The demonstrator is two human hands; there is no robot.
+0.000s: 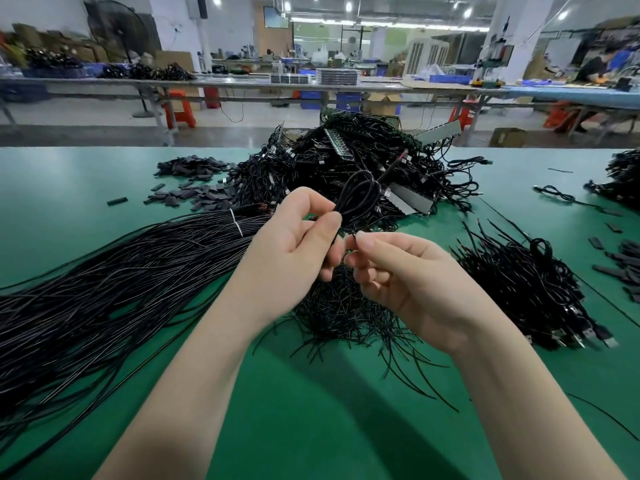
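Just in front of the cable heap (346,150), above the green tabletop (69,188), a coiled cable (358,195) is held up. The left hand (294,244) is clenched on the coil's gathered waist, with the loops standing free above the grip. The right hand (405,275) is pinched on a thin tie wire (350,234) just beside that waist. The cable is judged light, limp and springy, likely to uncoil if released, so it is best held at the waist, not by the loops. The tie wire is judged fine and easily dropped. Far behind the heap, blue crates (446,78) are seen; their contents cannot be made out.
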